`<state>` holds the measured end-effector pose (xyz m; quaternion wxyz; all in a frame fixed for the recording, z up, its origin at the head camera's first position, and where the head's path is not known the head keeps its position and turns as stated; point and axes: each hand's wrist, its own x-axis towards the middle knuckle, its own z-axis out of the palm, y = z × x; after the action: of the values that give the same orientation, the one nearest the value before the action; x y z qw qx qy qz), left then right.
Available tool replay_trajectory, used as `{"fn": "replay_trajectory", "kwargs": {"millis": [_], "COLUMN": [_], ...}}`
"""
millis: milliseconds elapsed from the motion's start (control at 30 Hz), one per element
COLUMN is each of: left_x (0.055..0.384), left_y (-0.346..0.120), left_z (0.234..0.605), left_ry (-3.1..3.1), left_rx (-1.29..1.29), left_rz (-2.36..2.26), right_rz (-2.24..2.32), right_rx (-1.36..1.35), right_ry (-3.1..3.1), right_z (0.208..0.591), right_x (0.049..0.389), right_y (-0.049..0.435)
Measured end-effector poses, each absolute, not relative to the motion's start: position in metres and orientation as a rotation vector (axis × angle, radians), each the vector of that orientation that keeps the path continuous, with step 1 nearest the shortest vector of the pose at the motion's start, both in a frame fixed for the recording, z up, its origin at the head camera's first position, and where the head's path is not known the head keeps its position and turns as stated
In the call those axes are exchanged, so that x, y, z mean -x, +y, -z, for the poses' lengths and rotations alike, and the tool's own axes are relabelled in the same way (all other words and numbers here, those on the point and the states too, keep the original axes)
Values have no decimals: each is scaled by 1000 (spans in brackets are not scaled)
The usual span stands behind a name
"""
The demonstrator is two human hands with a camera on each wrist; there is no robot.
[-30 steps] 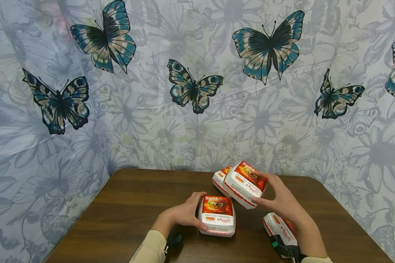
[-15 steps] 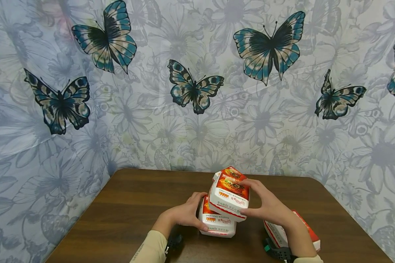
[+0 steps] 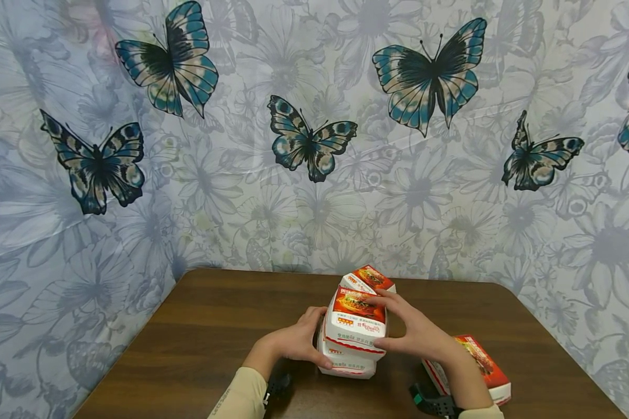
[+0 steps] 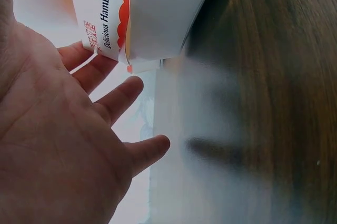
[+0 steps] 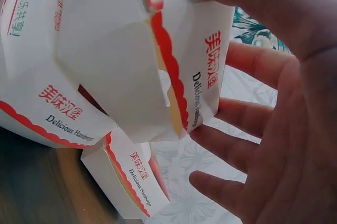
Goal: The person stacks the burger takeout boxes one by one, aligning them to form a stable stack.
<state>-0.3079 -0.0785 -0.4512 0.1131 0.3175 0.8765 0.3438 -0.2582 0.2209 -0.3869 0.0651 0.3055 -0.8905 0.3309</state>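
Note:
My right hand (image 3: 416, 336) grips a white and red hamburger box (image 3: 355, 326) by its right side, thumb at the front and fingers behind. This box sits over a second hamburger box (image 3: 352, 368), slightly offset; whether its full weight rests there, I cannot tell. Around the left side of the lower box, my left hand (image 3: 292, 342) keeps its thumb in front and fingers at the back. In the left wrist view some fingers touch the carton (image 4: 105, 16), while others stick out free. The right wrist view shows the upper box (image 5: 116, 66) tilted in the camera's sight.
Just behind the stack lies a third hamburger box (image 3: 374, 278). Another hamburger box (image 3: 484, 364) lies on the right, partly hidden by my right forearm. Brown wood tabletop (image 3: 215, 308) spreads to the left. A butterfly-patterned cloth (image 3: 314, 233) hangs behind the table.
My right hand has brought its box leftward and down from beside the back box onto the one at my left hand. The left hand has stayed in place.

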Motion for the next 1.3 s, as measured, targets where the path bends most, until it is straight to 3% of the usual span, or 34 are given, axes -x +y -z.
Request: {"fn": "replay_trajectory", "kwargs": {"millis": [867,1300], "left_x": [309,304], "left_y": [-81,-99], "left_z": [451,419], "left_ry": [2569,2532], "left_rx": [-1016,-895], "left_rz": [-1002,-1145], "right_rz": [-1129,-1131], "right_rx": [-989,-954], "right_ry": [-2708,-2748], "right_z": [391,391], "right_x": [258,257], "right_y": [205,203]}}
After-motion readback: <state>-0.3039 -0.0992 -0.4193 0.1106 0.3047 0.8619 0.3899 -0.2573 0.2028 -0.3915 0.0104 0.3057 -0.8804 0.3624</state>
